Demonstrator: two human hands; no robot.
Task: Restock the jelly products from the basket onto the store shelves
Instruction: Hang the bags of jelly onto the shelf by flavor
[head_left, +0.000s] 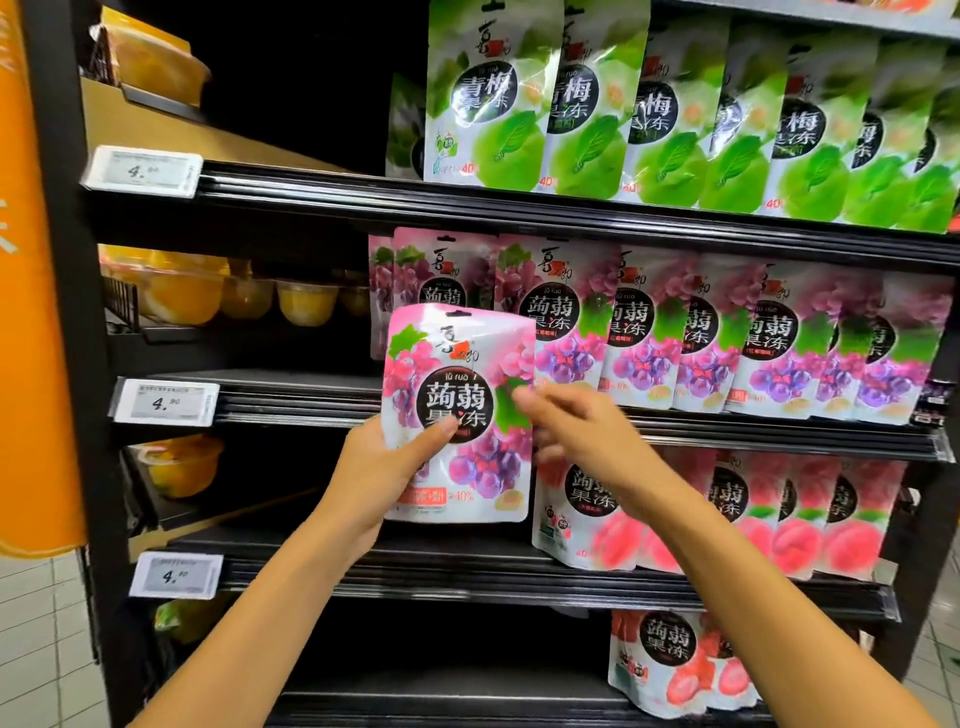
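Note:
My left hand grips a pink and purple grape jelly pouch by its lower left side, thumb across the front, holding it upright in front of the second shelf. My right hand is at the pouch's right edge, fingers loosely bent and blurred; whether it touches the pouch is unclear. Behind the pouch stands a row of matching grape jelly pouches on that shelf. The basket is out of view.
Green plum jelly pouches fill the top shelf, peach pouches the third, strawberry pouches the bottom. Orange fruit cups sit at the left. Price tags hang on the black shelf edges. An orange pillar stands far left.

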